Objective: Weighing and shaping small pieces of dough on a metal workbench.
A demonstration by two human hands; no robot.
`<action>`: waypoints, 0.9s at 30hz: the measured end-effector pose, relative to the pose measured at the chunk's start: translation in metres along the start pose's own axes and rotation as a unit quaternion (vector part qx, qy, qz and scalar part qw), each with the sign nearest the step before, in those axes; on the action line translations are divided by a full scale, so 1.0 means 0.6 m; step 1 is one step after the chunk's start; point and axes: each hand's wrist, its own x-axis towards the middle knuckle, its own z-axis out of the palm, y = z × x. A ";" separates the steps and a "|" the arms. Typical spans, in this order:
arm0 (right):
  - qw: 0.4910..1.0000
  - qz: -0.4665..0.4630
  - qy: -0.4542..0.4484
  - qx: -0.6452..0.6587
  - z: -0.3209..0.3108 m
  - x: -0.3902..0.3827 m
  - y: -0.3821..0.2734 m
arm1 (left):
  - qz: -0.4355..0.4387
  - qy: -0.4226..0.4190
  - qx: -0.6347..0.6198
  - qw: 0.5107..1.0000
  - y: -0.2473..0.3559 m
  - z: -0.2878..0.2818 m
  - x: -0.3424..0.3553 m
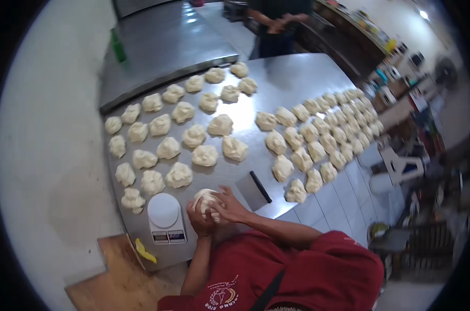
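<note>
A pale lump of dough sits between my two hands near the table's front edge. My left hand curls around its near left side. From the right, my right hand presses on it with bent fingers. Just left of my hands stands a white kitchen scale with a round platform that bears nothing. A dough scraper with a black handle lies to the right of my hands. Beyond the scale, many separate dough pieces are spread over the steel table.
More dough pieces stand in rows on the right of the steel table. A yellow object lies at the near left corner. A green bottle is on the steel surface behind. Across the table stands another person.
</note>
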 end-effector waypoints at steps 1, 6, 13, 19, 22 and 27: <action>0.995 -0.036 0.079 -0.050 -0.002 0.019 -0.044 | -0.015 0.020 -0.013 1.000 -0.007 0.002 -0.007; 0.951 -0.163 0.252 -0.077 -0.024 0.080 -0.181 | -0.061 0.019 -0.233 0.970 -0.021 0.001 -0.041; 0.935 -0.152 0.080 -0.309 0.101 -0.013 0.015 | -0.040 -0.009 -0.057 0.998 0.046 -0.054 0.000; 0.957 -0.006 0.250 0.150 0.026 0.003 -0.005 | 0.106 -0.084 -0.030 0.990 0.055 -0.034 0.072; 0.940 0.108 0.293 0.139 -0.018 -0.055 -0.029 | 0.140 -0.284 0.184 0.931 0.021 0.005 0.070; 0.926 0.209 0.270 0.161 -0.008 -0.165 0.001 | 0.180 -0.233 0.286 0.912 0.087 0.004 0.102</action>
